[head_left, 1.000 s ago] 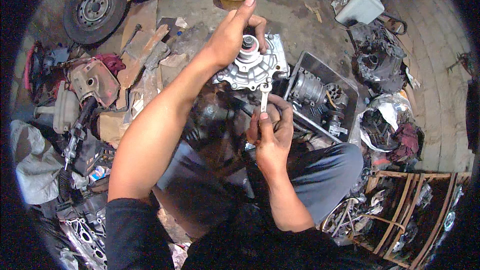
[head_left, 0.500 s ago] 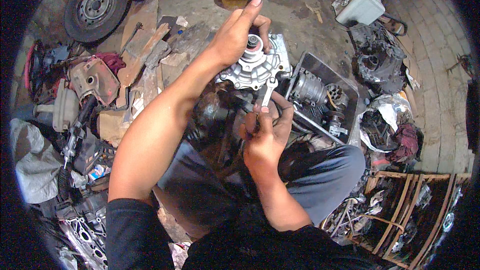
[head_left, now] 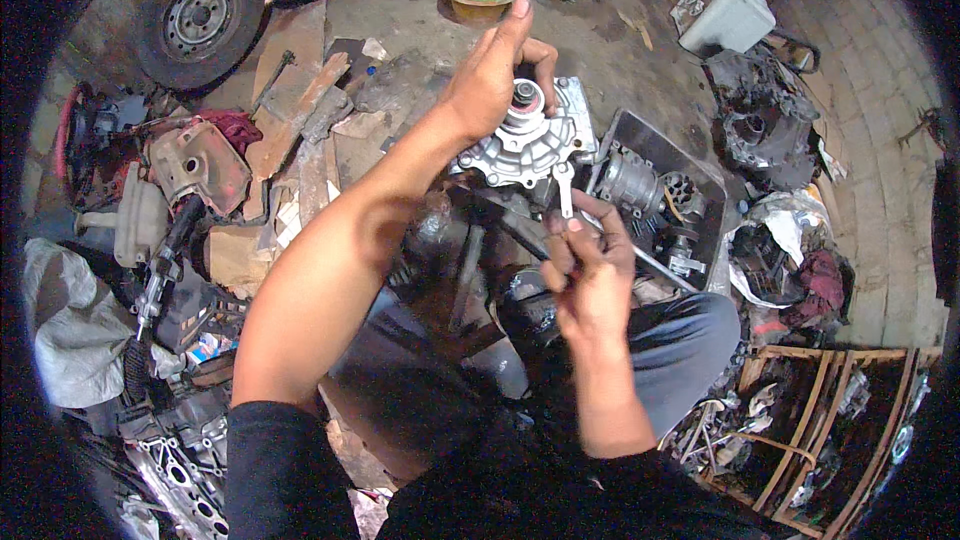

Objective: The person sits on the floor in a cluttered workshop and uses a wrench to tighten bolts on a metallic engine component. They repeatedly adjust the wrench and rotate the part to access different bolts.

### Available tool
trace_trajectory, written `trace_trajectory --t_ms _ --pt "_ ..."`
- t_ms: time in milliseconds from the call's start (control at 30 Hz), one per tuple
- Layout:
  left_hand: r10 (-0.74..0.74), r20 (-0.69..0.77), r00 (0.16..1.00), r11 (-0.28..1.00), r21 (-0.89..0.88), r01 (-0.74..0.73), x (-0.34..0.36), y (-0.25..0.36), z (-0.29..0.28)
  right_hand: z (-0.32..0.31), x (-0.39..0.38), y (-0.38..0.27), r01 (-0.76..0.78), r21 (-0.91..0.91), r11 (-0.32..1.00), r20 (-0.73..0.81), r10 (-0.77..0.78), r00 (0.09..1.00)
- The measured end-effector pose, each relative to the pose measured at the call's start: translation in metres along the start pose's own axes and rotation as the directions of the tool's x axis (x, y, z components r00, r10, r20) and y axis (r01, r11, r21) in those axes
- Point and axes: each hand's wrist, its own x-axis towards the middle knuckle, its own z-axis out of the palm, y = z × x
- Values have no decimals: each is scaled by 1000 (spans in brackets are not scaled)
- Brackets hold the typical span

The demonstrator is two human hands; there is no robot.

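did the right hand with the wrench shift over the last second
Yes. The right hand with the wrench swung rightward, toward the metal tray.

Clearance: open floor point(head_left: 610, 35) beyond aluminium housing point(head_left: 525, 145), far side only. Rt side blocked by metal tray point(head_left: 640, 130) w/ parts, just beside housing. Lt blocked by wood scraps point(head_left: 300, 90), red casing point(head_left: 200, 165). Near side: knees, rt hand point(head_left: 590, 270) w/ spanner point(head_left: 563, 190).

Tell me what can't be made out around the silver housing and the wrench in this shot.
Head view only:
- Bolt under the wrench: too small, covered by its head.
- Wrench handle: inside the right hand.
- Silver housing far side: behind the left hand.
- Below the housing: dark, blurred.
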Motion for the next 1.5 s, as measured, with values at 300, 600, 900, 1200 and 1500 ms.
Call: trace_trajectory --t_ms 300,600,900,1200,1500 --pt "-31 12 999 998 -50 32 4 -5 0 -28 70 -95 78 -731 678 278 191 941" --pt "322 26 947 732 628 -266 -21 45 18 -23 117 -165 291 -579 761 325 -111 939" --pt "142 347 927 305 876 -374 -43 59 36 -98 110 -167 46 21 999 175 -49 983" --pt "108 341 934 248 900 -357 -47 53 40 -94 92 -178 112 42 993 78 -115 990" --pt "122 367 922 268 882 -387 -44 57 39 -95 87 -176 103 -5 995 108 -101 989"
